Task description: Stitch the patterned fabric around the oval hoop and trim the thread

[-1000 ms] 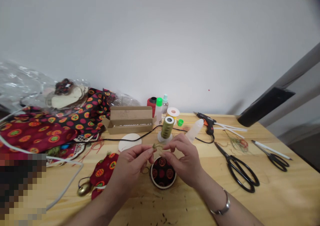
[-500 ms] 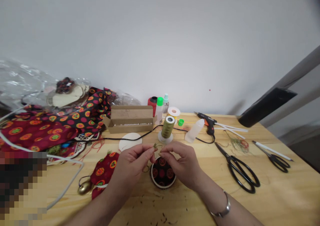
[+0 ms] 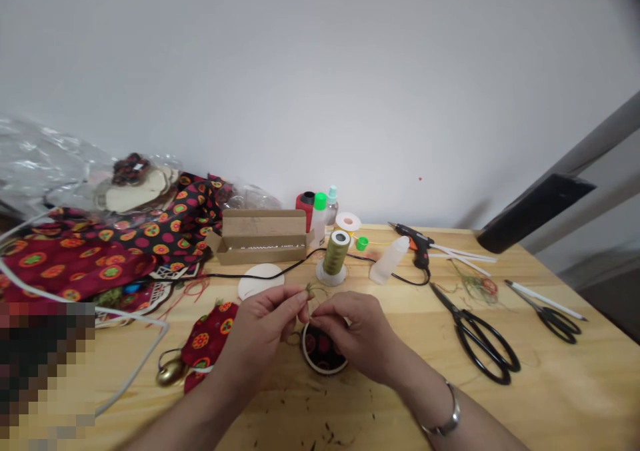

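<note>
Olive-green thread tuft [image 3: 310, 292]: lower end hidden in left hand [image 3: 273, 314]
Round, white-rimmed black fabric piece [image 3: 319, 351]: right part behind right hand [image 3: 360, 331]
Maroon floral fabric piece [image 3: 206, 338]: partly behind left forearm [image 3: 195, 404]
Clear plastic bag [image 3: 45, 151]: cut off at left
Dark specks [image 3: 328, 428] on pale wooden desk [image 3: 565, 378]: too small to identify

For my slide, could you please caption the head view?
Left hand pinches green thread; right hand partly hides a round, white-edged black fabric piece.
</note>
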Demonstrator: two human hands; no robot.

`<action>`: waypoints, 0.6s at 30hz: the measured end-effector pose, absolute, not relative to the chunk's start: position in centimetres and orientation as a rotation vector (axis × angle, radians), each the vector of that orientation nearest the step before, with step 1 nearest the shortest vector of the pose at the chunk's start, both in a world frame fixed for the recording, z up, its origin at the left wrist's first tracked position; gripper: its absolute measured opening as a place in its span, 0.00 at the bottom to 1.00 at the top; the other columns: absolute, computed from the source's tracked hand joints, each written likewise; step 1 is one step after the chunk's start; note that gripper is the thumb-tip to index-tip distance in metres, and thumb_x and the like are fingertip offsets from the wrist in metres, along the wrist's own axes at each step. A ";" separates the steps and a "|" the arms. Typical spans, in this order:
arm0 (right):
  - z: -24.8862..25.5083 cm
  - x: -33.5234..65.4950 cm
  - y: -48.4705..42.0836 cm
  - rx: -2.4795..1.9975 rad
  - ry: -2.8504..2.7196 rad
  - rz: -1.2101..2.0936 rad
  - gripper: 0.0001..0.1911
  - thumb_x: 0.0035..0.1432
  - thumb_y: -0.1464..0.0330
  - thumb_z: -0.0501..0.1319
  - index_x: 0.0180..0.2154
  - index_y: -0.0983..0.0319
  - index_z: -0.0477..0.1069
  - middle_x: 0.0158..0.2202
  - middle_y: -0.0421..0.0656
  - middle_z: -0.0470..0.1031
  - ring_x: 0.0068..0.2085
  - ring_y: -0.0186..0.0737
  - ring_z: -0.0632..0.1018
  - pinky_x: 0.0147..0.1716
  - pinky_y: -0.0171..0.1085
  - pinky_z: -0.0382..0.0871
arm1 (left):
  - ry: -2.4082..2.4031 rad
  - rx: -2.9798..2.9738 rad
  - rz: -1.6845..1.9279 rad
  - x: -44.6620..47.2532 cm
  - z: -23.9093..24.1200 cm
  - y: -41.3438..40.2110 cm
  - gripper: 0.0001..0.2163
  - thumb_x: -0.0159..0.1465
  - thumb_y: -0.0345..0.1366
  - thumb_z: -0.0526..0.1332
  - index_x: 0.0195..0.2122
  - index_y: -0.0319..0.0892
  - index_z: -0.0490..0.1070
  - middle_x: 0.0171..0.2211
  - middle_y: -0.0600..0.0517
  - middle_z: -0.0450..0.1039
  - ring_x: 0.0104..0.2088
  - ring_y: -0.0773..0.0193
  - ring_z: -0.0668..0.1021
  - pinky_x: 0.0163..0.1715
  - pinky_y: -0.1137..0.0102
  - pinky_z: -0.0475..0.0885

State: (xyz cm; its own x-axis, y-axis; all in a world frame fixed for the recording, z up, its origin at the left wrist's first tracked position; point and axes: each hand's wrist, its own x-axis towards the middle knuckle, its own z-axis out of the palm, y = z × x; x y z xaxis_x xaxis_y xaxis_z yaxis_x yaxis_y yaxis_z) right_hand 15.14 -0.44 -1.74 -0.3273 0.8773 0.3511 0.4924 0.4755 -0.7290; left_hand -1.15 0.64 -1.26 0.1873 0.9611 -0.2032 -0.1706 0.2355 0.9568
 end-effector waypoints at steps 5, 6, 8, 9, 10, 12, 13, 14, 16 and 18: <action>-1.9 15.4 -0.2 -1.218 -1.929 0.683 0.06 0.54 0.71 0.61 0.29 0.58 0.76 0.24 0.38 0.77 0.26 0.34 0.75 0.27 0.32 0.66 | 1.022 0.887 1.036 -1.0 -1.1 0.8 0.09 0.52 0.37 0.65 0.22 0.37 0.72 0.18 0.56 0.67 0.15 0.78 0.57 0.15 0.78 0.49; -1.8 15.4 -0.2 -1.211 -1.908 0.696 0.05 0.54 0.71 0.61 0.29 0.58 0.76 0.24 0.38 0.77 0.26 0.34 0.75 0.27 0.31 0.67 | 1.028 0.882 1.043 -1.1 -1.1 0.8 0.09 0.52 0.37 0.65 0.22 0.37 0.72 0.18 0.57 0.67 0.15 0.78 0.57 0.15 0.78 0.49; -1.5 15.4 -0.3 -1.188 -1.876 0.719 0.05 0.53 0.71 0.62 0.28 0.59 0.76 0.24 0.38 0.78 0.26 0.33 0.75 0.27 0.31 0.67 | 1.041 0.884 1.050 -1.1 -1.2 0.9 0.09 0.52 0.38 0.66 0.23 0.37 0.72 0.18 0.57 0.67 0.15 0.78 0.56 0.15 0.78 0.48; -1.4 15.5 -0.3 -1.178 -1.868 0.727 0.04 0.53 0.71 0.62 0.28 0.59 0.76 0.24 0.38 0.77 0.25 0.33 0.75 0.27 0.30 0.66 | 1.042 0.885 1.051 -1.2 -1.3 0.9 0.09 0.52 0.38 0.66 0.23 0.36 0.72 0.18 0.57 0.67 0.15 0.78 0.56 0.15 0.78 0.48; -1.2 15.5 -0.3 -1.168 -1.863 0.737 0.04 0.53 0.71 0.62 0.28 0.60 0.76 0.23 0.38 0.77 0.25 0.32 0.74 0.26 0.30 0.66 | 1.044 0.885 1.054 -1.2 -1.4 0.9 0.09 0.52 0.38 0.66 0.23 0.36 0.72 0.18 0.57 0.67 0.15 0.78 0.56 0.15 0.78 0.48; -0.9 15.5 -0.5 -1.152 -1.864 0.762 0.04 0.52 0.71 0.63 0.28 0.60 0.76 0.23 0.39 0.77 0.23 0.31 0.73 0.24 0.29 0.65 | 1.051 0.883 1.059 -1.2 -1.4 1.0 0.09 0.52 0.37 0.66 0.24 0.36 0.72 0.18 0.57 0.66 0.15 0.78 0.56 0.16 0.78 0.48; -0.8 15.6 -0.6 -1.143 -1.864 0.772 0.04 0.52 0.70 0.63 0.27 0.61 0.77 0.22 0.39 0.76 0.23 0.31 0.73 0.24 0.29 0.64 | 1.056 0.884 1.060 -1.2 -1.4 1.0 0.09 0.52 0.38 0.65 0.24 0.36 0.72 0.17 0.57 0.66 0.15 0.78 0.56 0.16 0.77 0.49; -0.6 15.6 -0.6 -1.133 -1.864 0.780 0.05 0.52 0.69 0.63 0.27 0.61 0.76 0.22 0.39 0.76 0.23 0.31 0.72 0.23 0.30 0.64 | 1.061 0.890 1.060 -1.2 -1.5 1.0 0.09 0.53 0.38 0.65 0.24 0.36 0.73 0.17 0.57 0.66 0.15 0.77 0.56 0.16 0.77 0.49; -0.4 15.8 -0.9 -1.102 -1.866 0.791 0.09 0.53 0.66 0.62 0.24 0.63 0.75 0.20 0.40 0.74 0.21 0.31 0.71 0.22 0.31 0.62 | 1.067 0.907 1.059 -1.2 -1.5 1.0 0.08 0.54 0.38 0.65 0.25 0.37 0.73 0.17 0.57 0.66 0.16 0.77 0.56 0.16 0.77 0.49; -0.3 16.1 -1.0 -1.059 -1.823 0.798 0.15 0.56 0.65 0.59 0.20 0.64 0.73 0.17 0.40 0.71 0.20 0.31 0.69 0.21 0.31 0.60 | 1.071 0.933 1.055 -1.2 -1.4 1.0 0.09 0.54 0.38 0.64 0.25 0.37 0.73 0.18 0.57 0.66 0.16 0.77 0.56 0.16 0.77 0.50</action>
State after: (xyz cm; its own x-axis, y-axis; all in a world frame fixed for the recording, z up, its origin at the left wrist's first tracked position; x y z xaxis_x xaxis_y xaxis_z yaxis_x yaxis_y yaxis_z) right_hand 16.08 -1.03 -0.27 -0.2718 0.8942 0.3557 0.3451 0.4356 -0.8314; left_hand -1.21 1.00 -1.43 0.1360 0.9666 -0.2172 -0.2027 0.2417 0.9489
